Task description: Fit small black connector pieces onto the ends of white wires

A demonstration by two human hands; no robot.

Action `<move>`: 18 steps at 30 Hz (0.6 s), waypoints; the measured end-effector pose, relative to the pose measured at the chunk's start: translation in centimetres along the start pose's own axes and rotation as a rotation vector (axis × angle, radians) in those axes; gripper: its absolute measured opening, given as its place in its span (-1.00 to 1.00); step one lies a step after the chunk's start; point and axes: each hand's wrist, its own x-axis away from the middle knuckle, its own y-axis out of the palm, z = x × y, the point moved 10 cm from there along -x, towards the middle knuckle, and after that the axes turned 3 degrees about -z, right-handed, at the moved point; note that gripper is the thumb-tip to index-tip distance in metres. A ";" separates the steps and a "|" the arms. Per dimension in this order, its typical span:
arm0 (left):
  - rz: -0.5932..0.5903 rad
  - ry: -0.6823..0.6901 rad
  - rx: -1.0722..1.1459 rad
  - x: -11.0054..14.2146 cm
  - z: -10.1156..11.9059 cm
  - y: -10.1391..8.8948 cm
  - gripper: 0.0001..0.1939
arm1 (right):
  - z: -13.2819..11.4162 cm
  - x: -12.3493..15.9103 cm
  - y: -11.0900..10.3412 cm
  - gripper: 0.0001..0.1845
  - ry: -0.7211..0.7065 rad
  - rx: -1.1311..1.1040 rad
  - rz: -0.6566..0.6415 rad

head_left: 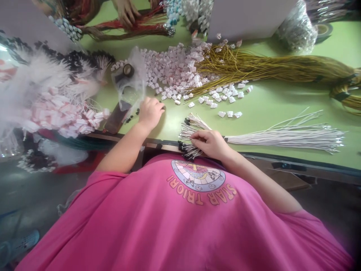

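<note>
My left hand [151,112] is closed above the green table, left of the white wires. Its fingertips pinch a small black connector housing [163,108], mostly hidden by the fingers. Several more black housings [129,119] lie by its wrist. My right hand [212,143] rests on a bundle of white wires [278,134] at the table's front edge, thumb and forefinger pinched on a white wire among the left ends. Black housings [187,149] sit on some of those ends. The wires stretch right, with bare shiny tips at the far end.
A heap of white connectors [172,69] spreads behind my hands. Yellow wires [270,67] run right from it. A clear plastic bag [132,88] and pink-white connectors [64,114] are at left. At the back, another person's hand [126,13] touches red and brown wires.
</note>
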 end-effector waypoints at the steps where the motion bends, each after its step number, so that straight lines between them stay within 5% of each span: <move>1: -0.028 -0.006 0.013 -0.4 -0.2 0.4 -0.88 | 0.0 0.0 0.0 -0.79 -0.003 0.001 0.001; 5: -0.114 -0.032 0.015 -1.1 0.1 0.8 -0.84 | 0.0 0.0 0.0 -0.81 0.006 -0.001 0.006; 9: -0.171 -0.051 0.225 0.9 3.4 -0.1 -0.83 | 0.2 0.0 -0.2 -0.80 0.018 -0.018 0.033; 14: -0.364 -0.027 0.634 4.9 8.3 2.1 -0.76 | 0.0 0.2 -0.3 -0.79 0.012 -0.047 0.057; 18: -0.417 -0.144 0.818 6.2 8.5 4.2 -0.82 | 0.2 0.2 -0.4 -0.78 0.032 -0.049 0.073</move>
